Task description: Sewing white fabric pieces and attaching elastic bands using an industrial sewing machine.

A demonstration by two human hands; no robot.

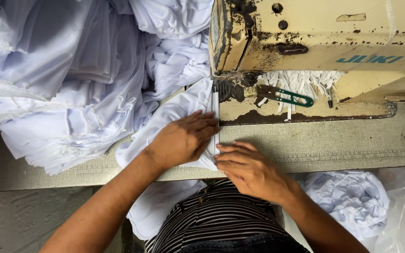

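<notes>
Head view
Left hand: the left hand (pixel 181 139) is lying flat, palm down, on a white fabric piece (pixel 174 117), fingers stretched toward the machine and pressing the cloth against the table; it is not gripping anything.
Right hand: the right hand (pixel 249 169) is resting just beside the left, fingers bent and pinching the folded edge of the white fabric piece at the table's near side; fingertips of the two hands are nearly touching.
Fabric piece: it is running from the person's lap up over the table edge, under both hands, and its narrow folded edge is leading straight to the needle area of the sewing machine (pixel 315 42).
Sewing machine: a worn cream-coloured body with chipped paint is sitting at the upper right, its base lying on the table.
Thread snips: green-handled thread snips (pixel 284 96) are lying on the machine bed, on top of a bunch of white strips (pixel 301 82), well apart from the hands.
Fabric pile: a large heap of white cloth (pixel 66 79) is filling the upper left, spilling over the table.
Table: the grey textured table (pixel 333 145) is showing bare to the right of the hands.
Bag: a clear plastic bag with more white cloth (pixel 348 197) is sitting low at the right.
Person: a striped dark shirt (pixel 221 211) is showing between the forearms.
</notes>
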